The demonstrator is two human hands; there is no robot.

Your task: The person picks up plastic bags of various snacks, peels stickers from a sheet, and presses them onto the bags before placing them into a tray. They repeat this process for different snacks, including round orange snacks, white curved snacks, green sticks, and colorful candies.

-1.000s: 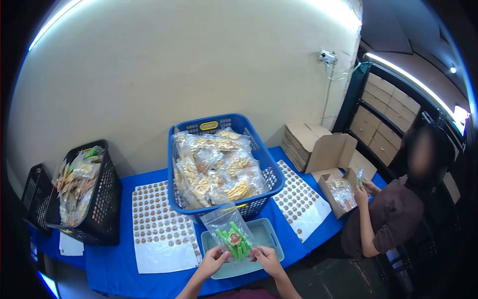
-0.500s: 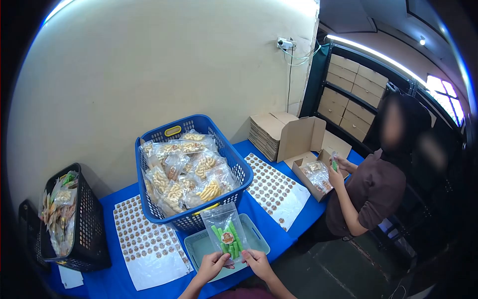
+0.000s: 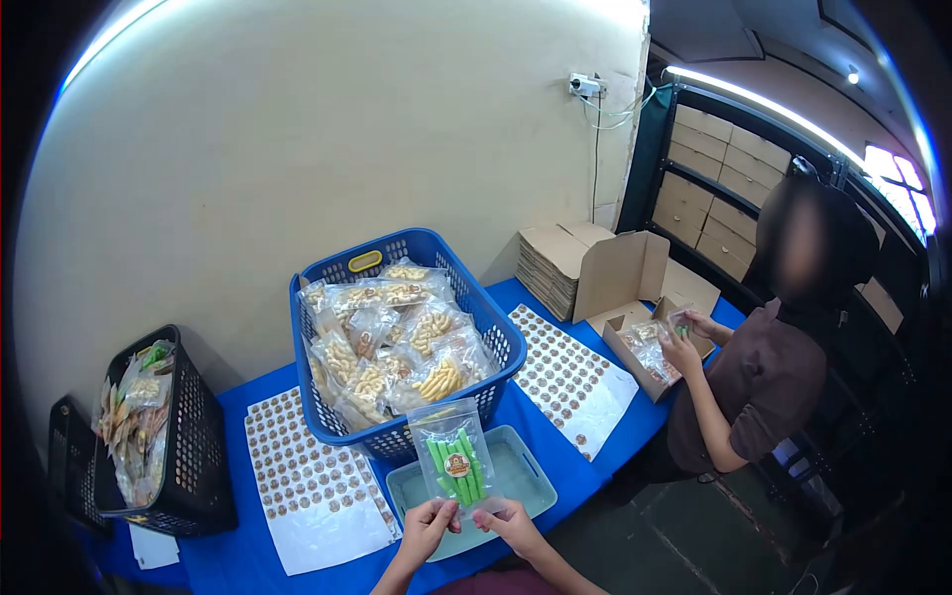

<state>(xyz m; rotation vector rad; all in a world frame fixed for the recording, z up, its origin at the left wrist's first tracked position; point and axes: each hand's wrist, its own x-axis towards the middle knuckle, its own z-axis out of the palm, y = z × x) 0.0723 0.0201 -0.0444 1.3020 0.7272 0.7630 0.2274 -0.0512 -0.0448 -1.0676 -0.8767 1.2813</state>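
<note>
A clear zip bag of green stick snacks (image 3: 473, 483), with a round brown sticker on its front, is held upright between my hands. My left hand (image 3: 428, 529) pinches its lower left corner, and my right hand (image 3: 510, 527) pinches the lower right one. Below and behind the bag lies a pale green tray (image 3: 533, 483). Just beyond stands a blue basket (image 3: 508, 342) heaped with bags of pale yellow snacks (image 3: 433, 327). A sheet of round stickers (image 3: 307, 476) lies to the left of the tray.
At left, a black basket (image 3: 213, 476) holds more packets. Another sticker sheet (image 3: 575, 382) lies right of the blue basket, near stacked flat cardboard (image 3: 548, 270). A co-worker (image 3: 754, 387) at right holds a small bag over an open carton (image 3: 635, 347). Boxes (image 3: 709, 188) fill the shelves.
The bag of green sticks now hangs straighter and faces me more squarely, still in both hands. The co-worker's hands have shifted slightly around their bag. The view has turned a little left.
</note>
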